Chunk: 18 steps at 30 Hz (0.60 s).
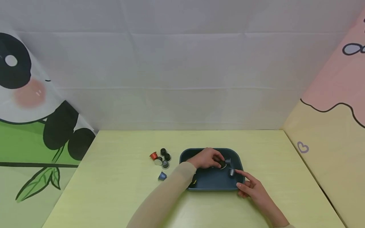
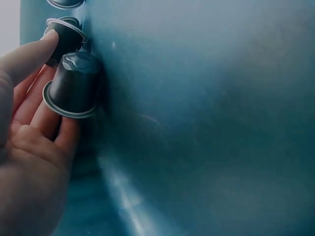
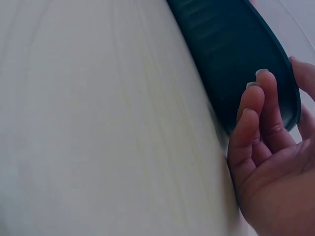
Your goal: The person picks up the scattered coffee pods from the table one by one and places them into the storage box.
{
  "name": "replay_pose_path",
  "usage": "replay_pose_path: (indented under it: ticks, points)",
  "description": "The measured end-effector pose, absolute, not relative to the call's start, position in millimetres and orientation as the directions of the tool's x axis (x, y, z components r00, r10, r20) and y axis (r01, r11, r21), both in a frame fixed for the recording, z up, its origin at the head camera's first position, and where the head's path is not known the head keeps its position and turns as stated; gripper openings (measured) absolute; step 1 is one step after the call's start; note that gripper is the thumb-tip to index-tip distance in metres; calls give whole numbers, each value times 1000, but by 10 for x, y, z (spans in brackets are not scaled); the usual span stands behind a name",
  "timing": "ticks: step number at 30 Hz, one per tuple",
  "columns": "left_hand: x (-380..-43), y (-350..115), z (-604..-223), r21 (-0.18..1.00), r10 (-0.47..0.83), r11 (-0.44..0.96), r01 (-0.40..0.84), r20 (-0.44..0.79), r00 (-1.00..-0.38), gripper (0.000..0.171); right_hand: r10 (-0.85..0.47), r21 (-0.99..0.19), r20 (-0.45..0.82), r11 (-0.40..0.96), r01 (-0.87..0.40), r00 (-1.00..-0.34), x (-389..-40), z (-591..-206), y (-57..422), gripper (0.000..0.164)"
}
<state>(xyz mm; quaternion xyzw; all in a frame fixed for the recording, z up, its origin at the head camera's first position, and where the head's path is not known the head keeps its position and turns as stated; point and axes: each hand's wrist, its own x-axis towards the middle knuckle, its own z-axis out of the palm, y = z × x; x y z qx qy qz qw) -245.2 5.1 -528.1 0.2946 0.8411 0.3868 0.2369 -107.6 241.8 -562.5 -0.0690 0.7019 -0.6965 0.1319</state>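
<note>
In the head view, my left hand [image 1: 207, 158] reaches into a dark blue tray [image 1: 212, 189]. Its thumb and fingers pinch a black coffee capsule [image 2: 65, 48], seen close up in the left wrist view. Another dark coffee capsule [image 2: 76, 88], rim down, sits against the same fingers. On the tray's right side, my right hand [image 1: 252, 188] holds the corner, thumb at the rim and several fingers [image 3: 243, 135] curled against the outer wall. Its forefinger stretches over the rim to a silver-grey capsule [image 1: 232, 172] inside. A further grey capsule [image 1: 227, 161] lies beside the left fingertips.
Left of the tray, several capsules lie grouped on the pale yellow table [image 1: 114, 183], among them a red capsule [image 1: 153, 155]. Closer to me is a blue capsule [image 1: 162, 176]. A white cloth wall [image 1: 182, 79] rises behind the table; a printed panel [image 1: 322, 145] borders the right.
</note>
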Motion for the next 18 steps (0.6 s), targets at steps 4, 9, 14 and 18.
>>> replay_pose_path:
  ticks: [4, 9, 14, 18]
  points:
    - [-2443, 58, -5283, 803, 682, 509, 312, -154, -715, 27, -283, -996, -87, 22, 84, -955, -1073, -5635, 2421, 55]
    - [-2442, 71, -5276, 836, 683, 468, 288, -135, -717, 27, -278, -997, -83, 23, 80, -957, -1069, -5649, 2423, 54]
    - [-2452, 78, -5223, 841, 696, 443, 312, -103, -710, 26, -273, -996, -85, 25, 82, -958, -1068, -5651, 2404, 53]
    - [-2458, 78, -5166, 845, 701, 425, 326, -79, -709, 27, -264, -996, -84, 23, 81, -961, -1073, -5646, 2394, 51]
